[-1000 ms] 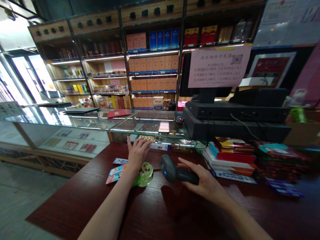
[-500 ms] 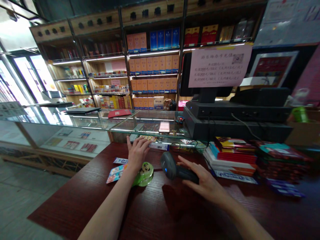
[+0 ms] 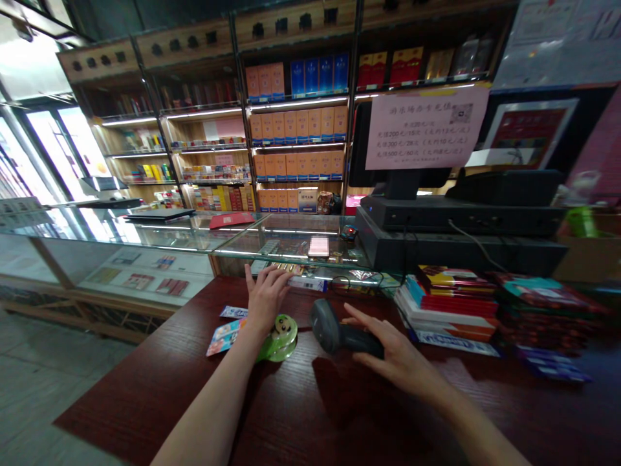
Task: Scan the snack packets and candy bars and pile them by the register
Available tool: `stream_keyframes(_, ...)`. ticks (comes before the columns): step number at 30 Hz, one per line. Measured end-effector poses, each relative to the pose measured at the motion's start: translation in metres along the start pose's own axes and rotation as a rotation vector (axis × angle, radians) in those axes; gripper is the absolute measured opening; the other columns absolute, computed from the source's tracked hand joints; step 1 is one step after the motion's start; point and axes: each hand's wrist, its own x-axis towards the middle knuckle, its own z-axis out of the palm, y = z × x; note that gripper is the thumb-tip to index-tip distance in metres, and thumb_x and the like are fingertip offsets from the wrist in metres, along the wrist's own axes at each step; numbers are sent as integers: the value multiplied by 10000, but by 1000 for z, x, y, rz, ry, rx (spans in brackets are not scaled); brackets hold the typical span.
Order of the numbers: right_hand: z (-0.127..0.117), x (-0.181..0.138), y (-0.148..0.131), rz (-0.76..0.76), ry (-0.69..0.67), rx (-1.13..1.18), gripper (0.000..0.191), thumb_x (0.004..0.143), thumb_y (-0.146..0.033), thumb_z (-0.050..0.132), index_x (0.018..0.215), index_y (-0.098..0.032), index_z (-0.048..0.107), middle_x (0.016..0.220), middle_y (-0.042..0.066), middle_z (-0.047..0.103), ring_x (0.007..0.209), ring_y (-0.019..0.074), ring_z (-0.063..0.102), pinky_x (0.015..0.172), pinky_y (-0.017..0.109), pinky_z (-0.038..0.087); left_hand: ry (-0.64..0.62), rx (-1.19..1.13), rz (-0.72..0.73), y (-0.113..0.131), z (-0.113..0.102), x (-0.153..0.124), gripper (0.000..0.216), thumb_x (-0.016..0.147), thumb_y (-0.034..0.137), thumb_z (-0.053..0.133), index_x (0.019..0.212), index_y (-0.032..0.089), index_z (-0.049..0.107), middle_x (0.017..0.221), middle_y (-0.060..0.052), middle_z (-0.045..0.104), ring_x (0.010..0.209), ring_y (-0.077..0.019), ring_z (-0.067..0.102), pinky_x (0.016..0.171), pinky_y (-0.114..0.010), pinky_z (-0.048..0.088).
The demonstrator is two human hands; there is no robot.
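My right hand grips the handle of a dark grey barcode scanner just above the dark red wooden counter; the scanner head points left and away from me. My left hand is stretched forward, fingers spread and lying flat on small packs at the counter's far edge, under the lip of the glass showcase. A green round tape dispenser with a cartoon face sits beside my left wrist. Colourful cards lie to its left.
A black cash register with monitor and a pink price notice stands at the right. Stacks of flat colourful packets lie below it. A pink phone rests on the glass. Shelves of boxed goods line the back wall.
The scanner head dipped slightly and its blue light no longer shows. My left hand stays on the packs, almost unmoved.
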Motion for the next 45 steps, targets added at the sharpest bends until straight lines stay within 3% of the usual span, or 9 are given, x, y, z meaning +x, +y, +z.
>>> stream_keyframes(11, 20, 2, -6, -18, -194, -81, 856, 813, -221, 657, 1514, -437, 216, 1421, -1, 527, 1246, 229, 525, 1055, 394, 347, -28, -8, -22, 1, -1, -1, 286, 898, 234, 634, 1168, 326, 647, 1115, -11, 714, 1176, -251, 571, 1196, -625, -33)
stream_keyframes(25, 46, 8, -6, -87, -158, -88, 797, 808, -229, 690, 1490, -384, 307, 1409, 17, 527, 1203, 228, 516, 1047, 391, 352, -21, -37, 30, 7, 0, 1, 328, 884, 228, 656, 1197, 322, 632, 1111, -27, 713, 1164, -260, 586, 1190, -648, -21)
stream_keyframes(30, 47, 10, -9, -141, -142, -41, 811, 779, -340, 752, 1482, -337, 348, 1411, 41, 541, 1244, 244, 498, 1079, 405, 341, -9, -40, 47, 9, 0, 2, 341, 881, 206, 652, 1202, 318, 628, 1107, -18, 716, 1154, -248, 596, 1197, -634, -21)
stream_keyframes(33, 44, 10, -8, -102, -60, 37, 685, 851, -421, 675, 1465, -327, 386, 1364, 54, 586, 1242, 242, 515, 1086, 422, 350, -8, -49, 54, 12, -3, 3, 312, 884, 205, 648, 1176, 314, 641, 1103, -11, 720, 1151, -243, 600, 1200, -622, -31)
stream_keyframes(38, 41, 16, 4, 108, 263, 300, 444, 957, -448, 492, 1371, -286, 484, 1227, 69, 669, 1113, 210, 620, 1020, 404, 430, 17, -77, 102, 18, -8, 6, 256, 895, 235, 650, 1140, 309, 660, 1091, -6, 727, 1146, -236, 609, 1205, -608, -33)
stream_keyframes(41, 36, 22, 10, 234, 434, 516, 479, 916, -546, 518, 1283, -239, 530, 1134, 90, 711, 1038, 225, 664, 968, 398, 472, 43, -99, 152, 24, -11, 8, 253, 903, 252, 648, 1148, 315, 659, 1093, 1, 727, 1156, -230, 608, 1205, -612, -51)
stream_keyframes(45, 25, 25, 11, 383, 503, 754, 601, 801, -642, 622, 1215, -209, 575, 1057, 109, 742, 949, 255, 703, 802, 366, 525, 62, -115, 222, 34, -14, 9, 236, 916, 255, 638, 1138, 328, 666, 1073, 20, 734, 1154, -214, 612, 1209, -608, -58)
